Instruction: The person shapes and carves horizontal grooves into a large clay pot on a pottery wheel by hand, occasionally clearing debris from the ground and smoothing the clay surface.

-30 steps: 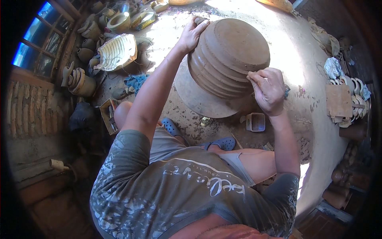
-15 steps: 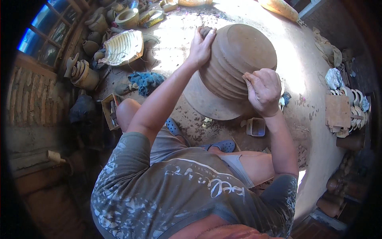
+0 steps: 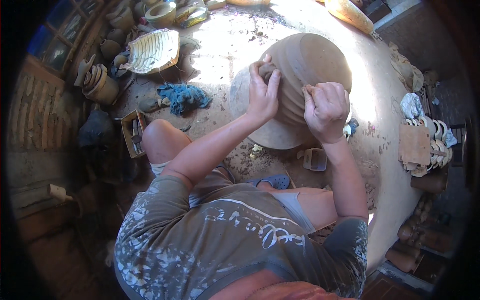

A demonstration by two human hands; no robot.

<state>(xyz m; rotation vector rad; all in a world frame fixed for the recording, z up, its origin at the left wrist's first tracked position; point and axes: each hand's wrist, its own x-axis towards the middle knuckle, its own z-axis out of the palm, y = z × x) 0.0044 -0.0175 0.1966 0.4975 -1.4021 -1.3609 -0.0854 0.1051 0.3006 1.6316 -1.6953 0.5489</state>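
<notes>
A large brown clay pot (image 3: 325, 60) with a flat, smooth top and ridged sides stands on a pale round disc (image 3: 275, 136). On the pot's left side, my left hand (image 3: 263, 100) is closed around a dark lump of clay (image 3: 266, 71), with the thumb bent over it. My right hand (image 3: 327, 107) is closed in a pinch at the pot's near right side, its fingertips close to the ridges. Whatever sits between those fingertips is too small to make out.
A clear plastic tub (image 3: 315, 159) sits on the floor near the disc. Left of it lie a blue cloth (image 3: 184, 98) and a box of tools (image 3: 134, 134). A ribbed white shell-like piece (image 3: 155, 50) and several pots line the far left. Curved pieces (image 3: 439, 150) are stacked at right.
My left hand, with the clay lump, has come nearer along the pot's left side. The right hand keeps its pinch by the ridges. The whole view has shifted slightly.
</notes>
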